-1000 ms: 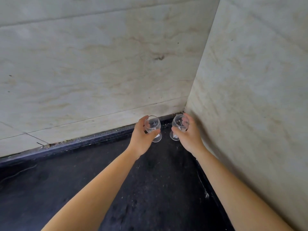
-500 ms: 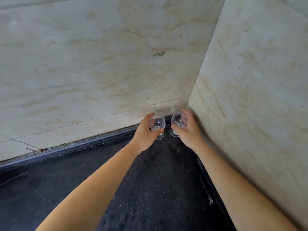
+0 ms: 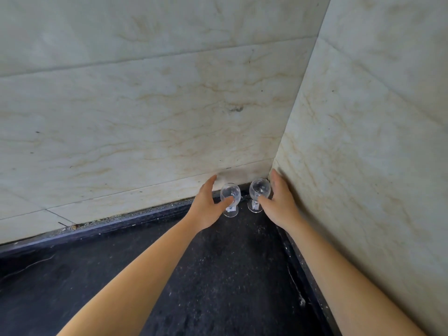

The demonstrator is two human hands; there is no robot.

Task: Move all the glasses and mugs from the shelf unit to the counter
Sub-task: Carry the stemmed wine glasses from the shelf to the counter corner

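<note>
We pushed both glasses deeper into the counter (image 3: pixel 218 275) corner and set them down; the left hand (image 3: pixel 208 207) and right hand (image 3: pixel 278 202) loosened around the left glass (image 3: pixel 230 198) and right glass (image 3: pixel 259 194) (thumbs still touching).

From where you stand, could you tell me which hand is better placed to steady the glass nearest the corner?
Right. The right hand already cups the corner glass, its fingers beside the side wall. The left hand is at the other glass, farther from the corner.
</note>
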